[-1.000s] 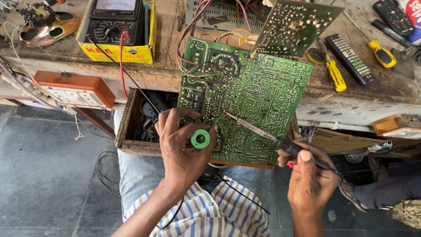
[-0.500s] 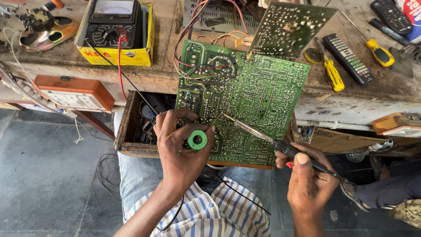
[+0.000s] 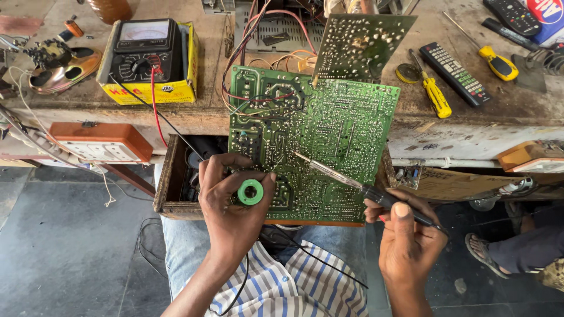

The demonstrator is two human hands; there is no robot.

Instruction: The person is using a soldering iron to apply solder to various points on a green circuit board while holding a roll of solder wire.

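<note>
A large green circuit board [image 3: 329, 129] leans solder side up against the bench edge, over an open wooden drawer [image 3: 167, 182]. My left hand [image 3: 232, 205] holds a small green spool of solder wire [image 3: 251, 192] against the board's lower left corner. My right hand [image 3: 408, 238] grips a black-handled soldering iron [image 3: 376, 194]. Its metal tip rests on the board near the middle, at about the height of the left fingers.
An analog multimeter [image 3: 144, 50] sits on a yellow box with red and black leads trailing down. A second circuit board [image 3: 361, 44], two yellow screwdrivers [image 3: 435, 94], remote controls [image 3: 455, 73] and an orange socket box [image 3: 100, 141] surround the work. Another person's sandalled foot [image 3: 487, 249] is at right.
The view has shifted slightly. Both hands keep their grips, and the iron tip stays on the board at nearly the same spot.
</note>
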